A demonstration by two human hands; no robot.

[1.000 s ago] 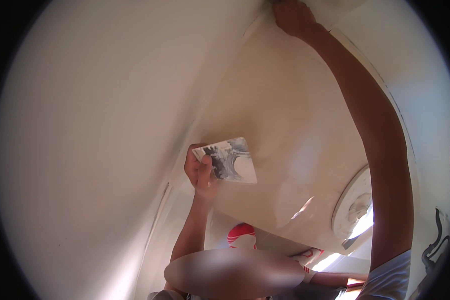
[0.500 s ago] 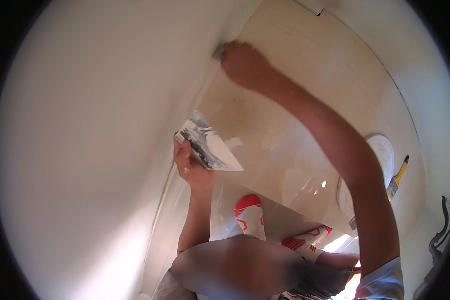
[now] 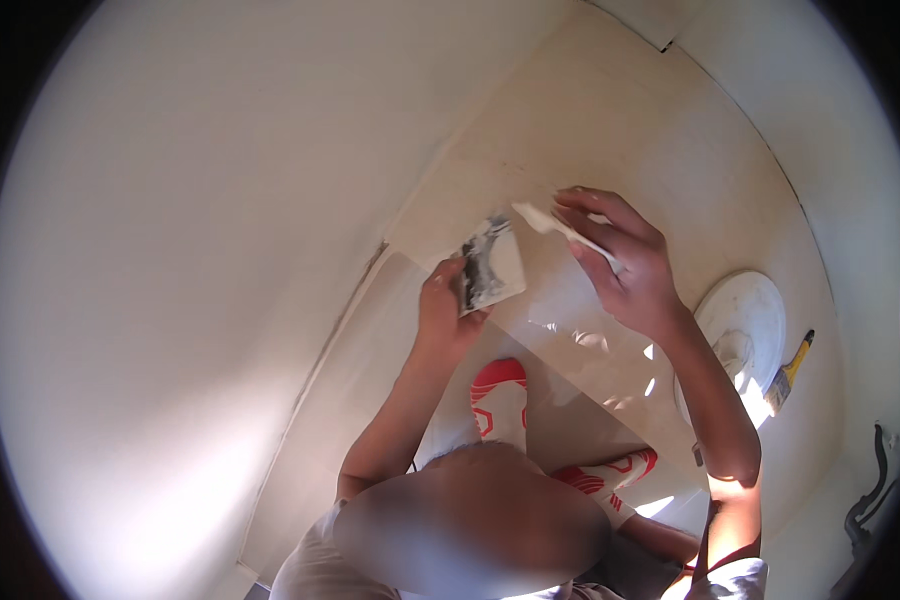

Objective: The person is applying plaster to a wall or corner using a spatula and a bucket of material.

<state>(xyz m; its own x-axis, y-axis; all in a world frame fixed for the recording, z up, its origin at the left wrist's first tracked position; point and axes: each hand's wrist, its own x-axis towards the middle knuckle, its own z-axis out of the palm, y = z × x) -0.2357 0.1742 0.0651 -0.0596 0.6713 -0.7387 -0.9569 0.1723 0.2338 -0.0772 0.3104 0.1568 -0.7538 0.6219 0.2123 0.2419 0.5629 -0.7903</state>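
My left hand [image 3: 445, 310] grips a flat, squarish plate [image 3: 507, 262] smeared with white paste and grey streaks, the thumb lying along its near edge. Just to the right of the plate, my right hand [image 3: 635, 260] pinches a putty knife [image 3: 592, 245] between thumb and fingers. White paste covers the knife's tip [image 3: 536, 216], which points toward the plate with a small gap between them. Part of the knife's grip is hidden by my fingers.
A pale wall [image 3: 220, 200] rises along the left, meeting a tan surface [image 3: 590, 120]. On the right lie a round white lid [image 3: 760, 300] and a paintbrush [image 3: 792, 372] with a yellow handle. A dark cable [image 3: 878, 480] hangs farther right. My socked feet [image 3: 500, 400] are below.
My right hand has come back from the far wall corner, down and to the right, with the putty knife. My left hand has moved right and slightly up, turning the plate.
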